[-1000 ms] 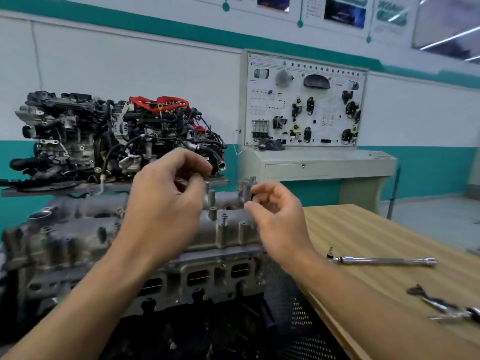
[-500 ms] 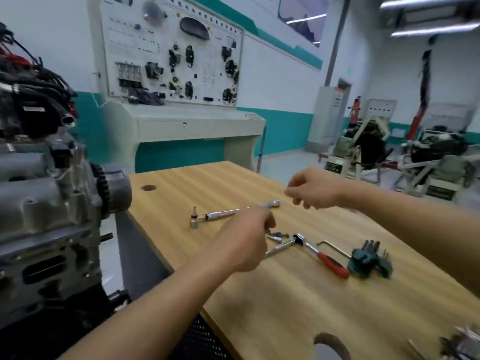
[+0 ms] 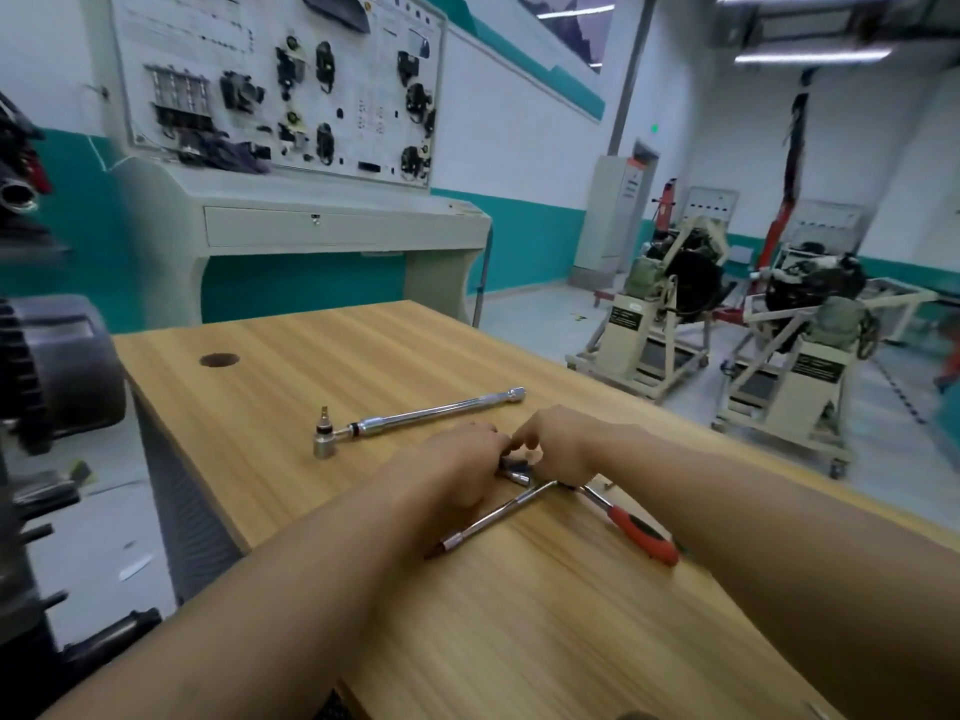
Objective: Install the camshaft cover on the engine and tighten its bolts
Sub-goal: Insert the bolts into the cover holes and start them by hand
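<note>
1. On the light wooden table (image 3: pixel 311 356), the left hand (image 3: pixel 457 459) and right hand (image 3: pixel 558 444) meet over small dark metal parts (image 3: pixel 517 467), beside the red-handled chrome ratchet (image 3: pixel 641 535).
2. Fingers of both hands curl down onto the parts; whether either grips one cannot be told.
3. Grey metal engine (image 3: pixel 47 366): blurred at the left edge, well apart; camshaft cover not discernible.
4. Judged status: tool selection; bolt tightening remains.
</note>
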`<state>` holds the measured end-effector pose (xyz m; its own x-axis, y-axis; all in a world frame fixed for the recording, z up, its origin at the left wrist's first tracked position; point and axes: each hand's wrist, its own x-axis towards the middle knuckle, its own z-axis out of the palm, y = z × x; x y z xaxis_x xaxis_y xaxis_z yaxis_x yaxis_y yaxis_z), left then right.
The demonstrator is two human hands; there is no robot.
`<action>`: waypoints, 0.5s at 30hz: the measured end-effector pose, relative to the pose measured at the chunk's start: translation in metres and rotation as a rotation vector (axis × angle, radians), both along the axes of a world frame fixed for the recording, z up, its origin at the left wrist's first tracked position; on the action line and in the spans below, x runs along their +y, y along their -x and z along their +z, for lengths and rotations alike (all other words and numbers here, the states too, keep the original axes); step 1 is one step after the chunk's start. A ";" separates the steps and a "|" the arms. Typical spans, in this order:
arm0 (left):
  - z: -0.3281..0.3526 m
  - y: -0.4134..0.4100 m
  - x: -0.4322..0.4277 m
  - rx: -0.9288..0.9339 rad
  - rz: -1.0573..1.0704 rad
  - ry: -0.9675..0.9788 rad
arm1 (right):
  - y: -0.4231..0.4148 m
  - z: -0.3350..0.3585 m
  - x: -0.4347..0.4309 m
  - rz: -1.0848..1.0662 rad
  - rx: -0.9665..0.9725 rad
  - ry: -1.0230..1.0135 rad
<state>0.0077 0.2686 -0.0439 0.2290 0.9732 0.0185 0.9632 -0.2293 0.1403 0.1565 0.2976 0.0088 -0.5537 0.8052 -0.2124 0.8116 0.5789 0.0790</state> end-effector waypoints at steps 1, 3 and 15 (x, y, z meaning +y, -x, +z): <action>0.001 0.002 0.003 0.004 -0.009 -0.013 | 0.005 -0.001 0.004 0.010 -0.025 0.001; 0.002 0.005 0.006 0.010 -0.016 -0.009 | 0.012 -0.002 0.012 0.026 -0.051 0.004; -0.005 0.011 -0.014 -0.059 0.115 -0.090 | 0.013 -0.005 0.030 0.029 -0.060 0.062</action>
<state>-0.0031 0.2545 -0.0489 0.1125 0.9868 0.1166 0.9745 -0.1325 0.1812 0.1435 0.3272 0.0039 -0.5614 0.7733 -0.2947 0.7892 0.6074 0.0904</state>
